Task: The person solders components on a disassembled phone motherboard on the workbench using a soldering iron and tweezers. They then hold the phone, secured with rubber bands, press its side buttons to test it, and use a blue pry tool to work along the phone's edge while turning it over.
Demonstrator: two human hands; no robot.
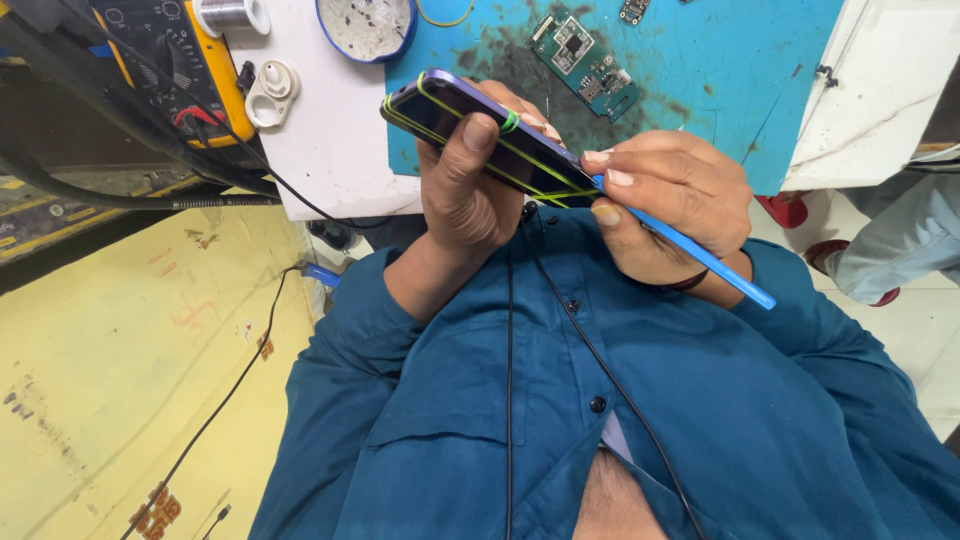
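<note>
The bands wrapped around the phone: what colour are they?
Yellow-green rubber bands, seen in the head view, crossing the dark phone.

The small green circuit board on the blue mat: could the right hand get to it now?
Probably not at once. The right hand is busy gripping a blue plastic stick against the rubber-banded dark phone. The green circuit board lies uncovered on the blue mat just beyond.

The left hand (465, 190) covers much of the phone's (470, 135) near side, and its fingers behind the phone are mostly out of sight. The blue tool's (690, 250) tip is hidden where it meets the phone's edge under the right hand (665, 200). The yellow multimeter (195, 60) and the round blue-rimmed dish (365, 28) are cut off by the top edge. Parts on the green circuit board (585, 60) are too small to tell.
</note>
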